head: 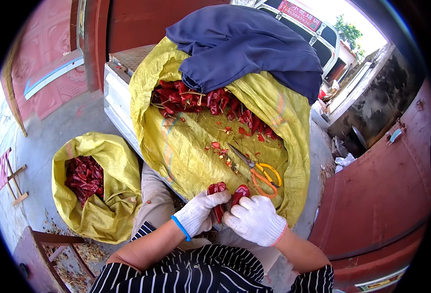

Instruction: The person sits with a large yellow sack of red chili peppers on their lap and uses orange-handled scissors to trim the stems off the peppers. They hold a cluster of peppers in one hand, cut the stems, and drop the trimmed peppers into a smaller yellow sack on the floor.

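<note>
White knit gloves cover both my hands, held close together above my lap. In my left hand (197,211) are dried red chili peppers (217,188), pinched under the thumb. Another red chili pepper (241,192) pokes up from the curled fingers of my right hand (255,219). Just beyond lies a pair of scissors (255,166) with orange and yellow handles, blades pointing away from me. It rests on a yellow woven sack (193,146), among cut stems and pepper bits (224,154). Deeper in the sack's mouth sits a heap of red chilies (208,100).
Dark blue cloth (244,47) drapes over the sack's far side, on a truck bed (118,97). At the left, a smaller yellow sack (116,161) holds dried red chilies (84,179). A wooden stool (43,252) stands lower left; a red metal door (376,190) is at the right.
</note>
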The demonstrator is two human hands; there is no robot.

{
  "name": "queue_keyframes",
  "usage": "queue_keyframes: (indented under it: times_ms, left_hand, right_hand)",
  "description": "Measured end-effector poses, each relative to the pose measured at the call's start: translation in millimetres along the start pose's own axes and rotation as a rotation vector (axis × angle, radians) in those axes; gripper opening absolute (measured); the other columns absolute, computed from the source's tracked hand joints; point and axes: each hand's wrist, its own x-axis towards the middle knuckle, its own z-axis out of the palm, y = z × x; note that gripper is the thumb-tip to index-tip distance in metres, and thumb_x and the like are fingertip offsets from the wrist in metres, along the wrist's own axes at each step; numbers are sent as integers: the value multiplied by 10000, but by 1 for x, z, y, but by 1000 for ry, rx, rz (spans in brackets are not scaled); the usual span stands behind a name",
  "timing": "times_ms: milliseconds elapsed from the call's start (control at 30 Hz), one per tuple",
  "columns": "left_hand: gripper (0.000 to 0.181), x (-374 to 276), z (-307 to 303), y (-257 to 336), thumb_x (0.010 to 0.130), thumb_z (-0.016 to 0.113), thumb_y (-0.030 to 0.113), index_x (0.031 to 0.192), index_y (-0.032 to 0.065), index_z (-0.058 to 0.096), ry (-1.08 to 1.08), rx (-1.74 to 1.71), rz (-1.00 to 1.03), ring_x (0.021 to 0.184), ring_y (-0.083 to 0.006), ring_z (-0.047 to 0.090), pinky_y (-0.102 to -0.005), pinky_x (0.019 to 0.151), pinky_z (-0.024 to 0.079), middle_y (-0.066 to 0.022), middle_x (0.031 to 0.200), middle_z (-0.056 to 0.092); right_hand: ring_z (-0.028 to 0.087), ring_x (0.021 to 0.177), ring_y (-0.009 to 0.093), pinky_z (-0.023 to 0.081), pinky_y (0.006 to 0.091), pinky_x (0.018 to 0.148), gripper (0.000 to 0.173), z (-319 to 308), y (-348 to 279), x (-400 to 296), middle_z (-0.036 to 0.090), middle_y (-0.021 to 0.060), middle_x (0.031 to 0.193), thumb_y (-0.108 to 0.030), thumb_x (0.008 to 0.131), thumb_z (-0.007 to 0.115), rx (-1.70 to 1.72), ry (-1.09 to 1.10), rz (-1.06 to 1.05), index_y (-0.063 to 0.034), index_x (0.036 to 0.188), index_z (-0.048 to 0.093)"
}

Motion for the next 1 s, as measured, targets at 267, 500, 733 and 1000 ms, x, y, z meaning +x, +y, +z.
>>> queue_keyframes:
  times_ms: [267,500,733,1000]
  left_hand:
    - [323,-5,2,6,919,681,159,1202,46,571,-5,52,-40,893,-185,662,-384,810,573,-52,1021,655]
    - [292,3,-13,-2,881,695,108,1144,43,584,-64,-38,-40,769,-149,600,-284,721,494,-58,936,635]
    - [215,1,-13,2,871,699,90,1066,68,612,-161,170,39,697,-117,577,-266,645,479,-5,820,607]
    - [208,-4,-13,0,879,737,153,1060,63,689,-41,594,120,730,-60,599,-239,647,505,27,877,663]
  right_hand:
    - [607,835,181,473,339,681,236,-1,-5,8,610,6,888,-247,706,722,102,178,0,-153,915,666]
    - [635,851,219,511,338,764,277,17,1,-6,648,110,984,-108,763,776,619,390,824,-21,1013,695]
    - [664,827,286,528,359,755,138,23,9,10,673,143,946,-42,856,654,604,354,586,-2,981,694]
    - [642,755,224,500,345,666,98,18,0,17,642,72,801,-120,883,659,673,268,716,-27,908,681]
